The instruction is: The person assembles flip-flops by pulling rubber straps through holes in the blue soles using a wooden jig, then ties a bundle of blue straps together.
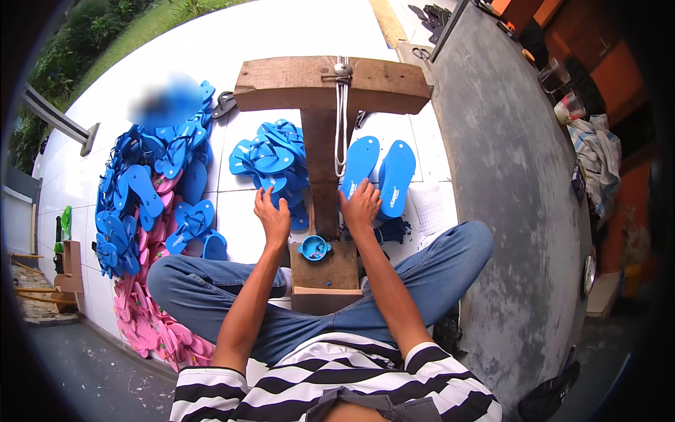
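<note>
Where the right hand [361,206] rests, the blue sole [362,156] bears white print.

Two bare forearms [247,299] stretch forward above bent, spread legs [457,260] — the left hand [273,216] unclosed, thumb apart from its fingers; the right hand [361,207] back upward, fingers pointing ahead — its grip unclear.

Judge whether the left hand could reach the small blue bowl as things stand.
Probably yes: the left hand is near the small blue bowl, and nothing visibly blocks the way between.
</note>
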Tool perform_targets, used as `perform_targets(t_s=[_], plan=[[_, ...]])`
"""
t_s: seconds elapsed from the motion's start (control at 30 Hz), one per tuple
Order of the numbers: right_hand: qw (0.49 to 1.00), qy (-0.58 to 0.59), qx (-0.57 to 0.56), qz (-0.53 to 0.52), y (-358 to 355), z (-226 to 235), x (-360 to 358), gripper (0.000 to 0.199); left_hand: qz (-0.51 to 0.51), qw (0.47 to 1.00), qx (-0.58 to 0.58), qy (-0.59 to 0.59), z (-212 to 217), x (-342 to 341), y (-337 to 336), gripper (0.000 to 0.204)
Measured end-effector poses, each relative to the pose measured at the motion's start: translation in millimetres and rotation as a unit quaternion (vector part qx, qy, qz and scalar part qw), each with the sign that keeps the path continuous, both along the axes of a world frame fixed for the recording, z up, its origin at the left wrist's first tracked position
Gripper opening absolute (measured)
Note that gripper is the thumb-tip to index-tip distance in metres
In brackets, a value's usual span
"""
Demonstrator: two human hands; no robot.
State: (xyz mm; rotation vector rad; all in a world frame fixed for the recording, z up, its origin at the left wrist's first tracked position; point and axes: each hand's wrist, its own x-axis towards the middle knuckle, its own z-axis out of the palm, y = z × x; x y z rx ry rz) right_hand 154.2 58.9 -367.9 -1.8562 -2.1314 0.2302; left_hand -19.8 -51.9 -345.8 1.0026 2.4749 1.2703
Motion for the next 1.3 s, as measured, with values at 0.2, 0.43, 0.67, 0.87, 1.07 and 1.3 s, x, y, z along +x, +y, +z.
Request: perform_targets(t_s=[0.2,0.43,0.67,0.87,1.07,1.3], plan=[[1.000,0.005,-0.003,0.007,0.8,4.3,-3.0,0.094,-0.047,0.995,0.054,-0.073,25.5,33.6,-2.3,0.040],[0.789,0.544,-0.272,-0.081,-27.4,43.8,31.8,0.101,-0.158,0.909,0.113,-0.369,59.3,71.1,-31.6,0.042],[0.951,0.225,-0.075,0.197,-161.0,125.1,75.9,0.115,-0.305,0.899,0.141,-0.281,161.5,81.5,-21.9,0.065],[0.888,0.393,-0.058,0.231,-125.8,188.6,78.2,0.093,-0.415,0.871,0.201,-0.167,227.1,54.4,-28.8,0.035],[0.816,0.415,0.144,0.374,-60.3,275.2,55.7,0.047,-0.459,0.806,0.370,-0.051,259.2,41.5,-9.3,0.043],[0.799,0.423,0.204,0.376,-47.9,290.6,43.9,0.047,-0.420,0.798,0.431,-0.022,266.8,40.3,13.2,0.045]])
